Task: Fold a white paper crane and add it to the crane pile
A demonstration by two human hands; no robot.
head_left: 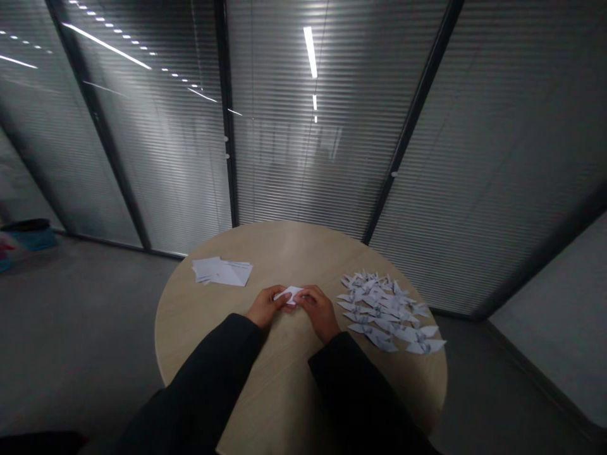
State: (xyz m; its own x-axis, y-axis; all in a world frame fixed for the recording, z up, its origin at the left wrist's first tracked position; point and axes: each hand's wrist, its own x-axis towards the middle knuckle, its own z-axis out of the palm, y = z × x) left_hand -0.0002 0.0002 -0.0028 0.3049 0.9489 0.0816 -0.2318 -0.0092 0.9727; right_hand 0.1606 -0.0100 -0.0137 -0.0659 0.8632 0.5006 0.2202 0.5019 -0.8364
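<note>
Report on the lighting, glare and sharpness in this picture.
Head view: light streaks glare on the glass panels, the floor is dim, and the table darkens toward its near right edge. Head view: the folded paper between the left hand and right hand looks soft, its creases hard to make out.

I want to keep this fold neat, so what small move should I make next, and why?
Probably crease the small folded paper with your right hand while your left hand steadies it: both hands hold it, and it lacks the spread points of the origami figures on the table's right side.
</note>
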